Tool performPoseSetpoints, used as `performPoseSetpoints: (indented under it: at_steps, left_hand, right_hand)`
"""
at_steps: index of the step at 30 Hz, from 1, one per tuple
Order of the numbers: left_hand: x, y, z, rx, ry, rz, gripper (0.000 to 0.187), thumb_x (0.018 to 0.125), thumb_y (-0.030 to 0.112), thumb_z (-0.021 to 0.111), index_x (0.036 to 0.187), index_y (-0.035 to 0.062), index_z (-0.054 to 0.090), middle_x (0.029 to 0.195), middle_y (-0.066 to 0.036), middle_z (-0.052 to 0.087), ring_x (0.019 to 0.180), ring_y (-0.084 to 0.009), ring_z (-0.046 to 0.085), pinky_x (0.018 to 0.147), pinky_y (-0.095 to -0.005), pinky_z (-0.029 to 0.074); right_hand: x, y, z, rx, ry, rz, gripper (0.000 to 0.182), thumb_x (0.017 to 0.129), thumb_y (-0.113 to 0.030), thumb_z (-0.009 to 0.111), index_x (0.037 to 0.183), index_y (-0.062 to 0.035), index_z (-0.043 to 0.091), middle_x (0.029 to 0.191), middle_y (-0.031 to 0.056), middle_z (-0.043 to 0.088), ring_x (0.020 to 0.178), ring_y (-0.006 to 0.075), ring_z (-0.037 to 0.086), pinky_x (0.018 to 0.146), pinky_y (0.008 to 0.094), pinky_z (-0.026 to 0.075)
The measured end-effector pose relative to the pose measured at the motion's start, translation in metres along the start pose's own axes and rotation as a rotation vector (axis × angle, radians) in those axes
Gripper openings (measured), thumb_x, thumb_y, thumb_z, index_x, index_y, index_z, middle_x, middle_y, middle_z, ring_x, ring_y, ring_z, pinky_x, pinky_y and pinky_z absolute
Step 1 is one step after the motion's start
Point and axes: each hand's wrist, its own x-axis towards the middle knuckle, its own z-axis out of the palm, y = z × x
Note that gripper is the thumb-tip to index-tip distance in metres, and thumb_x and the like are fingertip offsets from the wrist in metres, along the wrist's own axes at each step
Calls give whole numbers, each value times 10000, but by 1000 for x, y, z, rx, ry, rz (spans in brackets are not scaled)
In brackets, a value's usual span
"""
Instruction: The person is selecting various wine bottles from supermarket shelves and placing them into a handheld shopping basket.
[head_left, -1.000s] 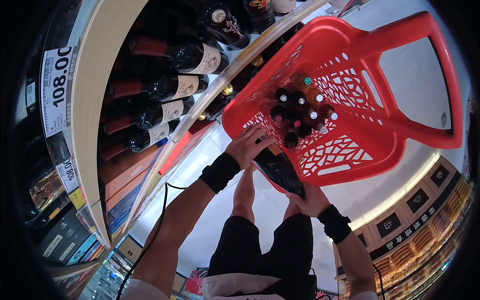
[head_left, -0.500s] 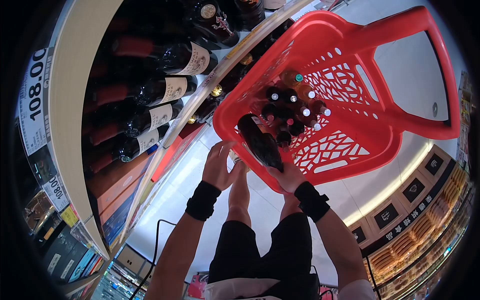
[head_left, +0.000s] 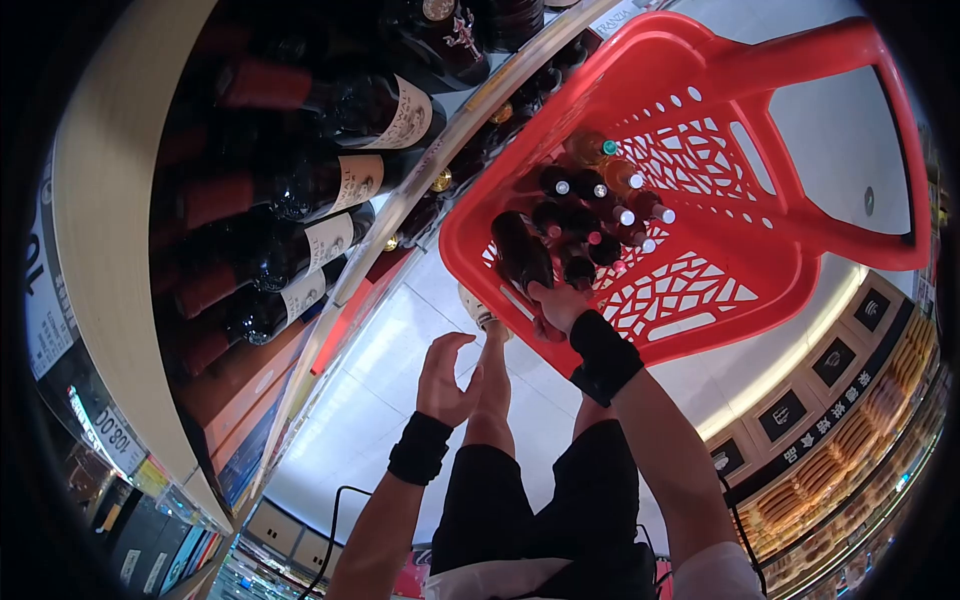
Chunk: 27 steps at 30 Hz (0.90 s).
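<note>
My right hand point(head_left: 560, 308) reaches over the near rim of a red shopping basket point(head_left: 800, 205) and grips a dark wine bottle point(head_left: 520, 250) by its near end. That bottle lies tilted inside the basket, beside several small bottles point(head_left: 600, 210) standing upright with white, pink and green caps. My left hand point(head_left: 450, 380) hangs over the floor to the left of the basket, its fingers curved and apart, touching nothing. A black band circles each wrist.
On the left, a shelf point(head_left: 110, 200) holds several wine bottles point(head_left: 320, 240) lying on their sides, with price tags along its edge. A bakery display point(head_left: 850, 430) curves along the right. Pale floor tiles point(head_left: 390, 380) show below the basket.
My right hand has pushed the wine bottle farther down into the basket. My left hand has moved away from the basket rim, down the view. The whole view has shifted slightly.
</note>
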Motion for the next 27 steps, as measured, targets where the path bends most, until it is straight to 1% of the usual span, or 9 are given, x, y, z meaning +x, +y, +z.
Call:
performPoseSetpoints:
  at_steps: [3, 6, 9, 14, 15, 18, 19, 23, 27]
  left_hand:
    - [-5, -4, -2, -21, -34, -35, 534, 709, -42, 706, 1208, 69, 550, 1207, -137, 573, 1087, -304, 579, 816, -374, 530]
    - [-11, -12, 1, -33, -30, 42, 534, 712, -45, 706, 1210, 67, 548, 1211, -136, 576, 1087, -304, 580, 791, -361, 529]
    - [-12, -14, 1, -76, -36, 17, 534, 715, -42, 709, 1211, 66, 544, 1214, -138, 577, 1078, -293, 586, 773, -351, 528]
    - [-13, -15, -5, -89, -92, -56, 530, 721, -31, 712, 1211, 58, 531, 1214, -134, 569, 1059, -269, 593, 771, -342, 525]
    - [-13, -18, -4, -104, -83, -18, 521, 723, -23, 716, 1202, 53, 525, 1212, -133, 567, 1053, -262, 594, 771, -338, 523]
    - [-16, -18, -6, -121, -130, -48, 419, 789, 71, 672, 1187, 31, 544, 1210, -138, 571, 1094, -289, 578, 786, -355, 522]
    - [-16, -15, -8, -122, -154, -63, 407, 798, 75, 672, 1181, 28, 543, 1208, -137, 570, 1088, -283, 582, 785, -353, 523]
    - [-18, -18, -8, -193, -168, -90, 388, 813, 76, 665, 1179, 29, 546, 1211, -142, 568, 1068, -271, 596, 783, -342, 527]
    - [-18, -24, -8, -178, -213, -88, 462, 777, 10, 702, 1210, 43, 543, 1213, -130, 567, 967, -227, 637, 769, -328, 521]
  right_hand:
    - [15, -9, 6, 122, -17, 59, 360, 951, -293, 586, 955, 55, 496, 726, 130, 511, 525, 239, 558, 464, 389, 505]
    - [42, -6, 14, 226, -55, 50, 292, 978, -259, 546, 998, 19, 457, 814, 134, 525, 594, 232, 550, 528, 388, 536]
    - [-9, -61, 17, 661, -116, 177, 200, 998, -240, 506, 1024, -43, 476, 946, 118, 543, 698, 214, 543, 621, 393, 556]
    - [19, -64, 28, 748, -190, 131, 179, 1004, -248, 477, 1093, -97, 515, 972, 89, 562, 763, 218, 575, 652, 414, 571]
    - [24, -66, 29, 761, -191, 125, 181, 1005, -248, 471, 1107, -107, 522, 979, 84, 565, 778, 220, 581, 659, 419, 577]
    - [33, -75, 33, 770, -135, 150, 184, 1002, -237, 468, 1135, -119, 516, 1002, 83, 560, 790, 236, 592, 687, 427, 591]
    - [26, -86, 35, 847, -54, 223, 204, 1000, -233, 465, 1165, -115, 489, 1034, 85, 546, 782, 248, 588, 703, 429, 602]
    - [57, -84, 37, 885, -96, 177, 231, 1002, -227, 454, 1206, -117, 456, 1062, 92, 535, 837, 263, 593, 704, 430, 605]
    - [84, -83, 31, 897, -127, 196, 260, 1003, -223, 441, 1242, -122, 452, 1110, 97, 539, 895, 275, 600, 708, 440, 611]
